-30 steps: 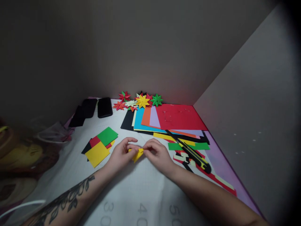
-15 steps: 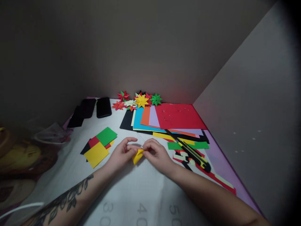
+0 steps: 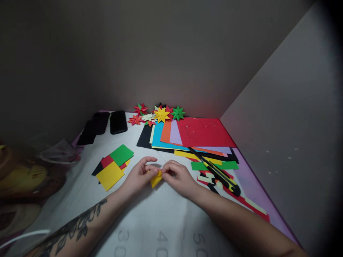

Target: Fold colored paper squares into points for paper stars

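Between my hands is a small folded piece of yellow paper [image 3: 155, 179], held above the white surface. My left hand [image 3: 139, 174] pinches its left side between thumb and fingers, with the index finger stretched out above. The fingertips of my right hand [image 3: 179, 177] are closed on its upper right corner. Left of my hands lie loose paper squares, among them a green one [image 3: 122, 156] and a yellow one [image 3: 109, 176] that overlaps a red one. Part of the folded piece is hidden behind my fingers.
Folded paper stars [image 3: 161, 115] stand by the wall, behind large coloured sheets [image 3: 206, 132]. A yellow and black cutter [image 3: 222, 177] lies at the right over paper strips [image 3: 249, 205]. A black phone [image 3: 118, 122] is at the back left.
My right fingertips have shifted slightly left, and the folded yellow paper has turned a little and shows less of itself. My left hand has barely moved.
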Motion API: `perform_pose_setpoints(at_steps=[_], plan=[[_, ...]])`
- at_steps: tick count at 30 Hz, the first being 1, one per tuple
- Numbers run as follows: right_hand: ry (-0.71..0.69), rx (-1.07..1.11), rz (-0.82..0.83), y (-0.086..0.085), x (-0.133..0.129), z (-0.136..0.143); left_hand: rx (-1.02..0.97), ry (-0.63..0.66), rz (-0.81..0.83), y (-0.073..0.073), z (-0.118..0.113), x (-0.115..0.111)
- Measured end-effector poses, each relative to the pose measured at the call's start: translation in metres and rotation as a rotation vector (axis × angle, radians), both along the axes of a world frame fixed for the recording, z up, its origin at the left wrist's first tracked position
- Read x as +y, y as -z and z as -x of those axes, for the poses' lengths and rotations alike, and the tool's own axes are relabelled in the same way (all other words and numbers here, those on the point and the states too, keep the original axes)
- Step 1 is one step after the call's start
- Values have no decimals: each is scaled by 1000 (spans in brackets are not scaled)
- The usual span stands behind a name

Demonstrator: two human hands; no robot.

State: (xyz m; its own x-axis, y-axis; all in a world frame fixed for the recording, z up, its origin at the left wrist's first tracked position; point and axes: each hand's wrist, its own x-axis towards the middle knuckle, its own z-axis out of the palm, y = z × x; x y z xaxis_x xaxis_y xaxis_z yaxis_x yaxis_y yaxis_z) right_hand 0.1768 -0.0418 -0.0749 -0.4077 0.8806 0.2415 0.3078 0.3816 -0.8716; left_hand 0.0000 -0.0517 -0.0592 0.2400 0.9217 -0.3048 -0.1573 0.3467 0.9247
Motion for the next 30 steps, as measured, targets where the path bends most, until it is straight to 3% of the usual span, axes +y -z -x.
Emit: perform_pose_setpoints(at_steps=[5, 11, 16, 20, 25, 30], plan=[[8, 9, -59, 0, -2, 1, 64, 1, 6, -1, -3, 0], [-39, 48, -129, -2, -3, -1, -141, 62, 177, -3, -3, -1], [-56, 91, -139, -5, -2, -1, -136, 30, 265, -5, 1, 2], [53, 137, 61, -1, -2, 3, -13, 50, 88, -3, 0, 2], [164, 260, 323, 4, -3, 10, 368, 0, -219, 0, -2, -2], [142, 314, 407, 2, -3, 10, 490, 16, -281, -6, -2, -3]])
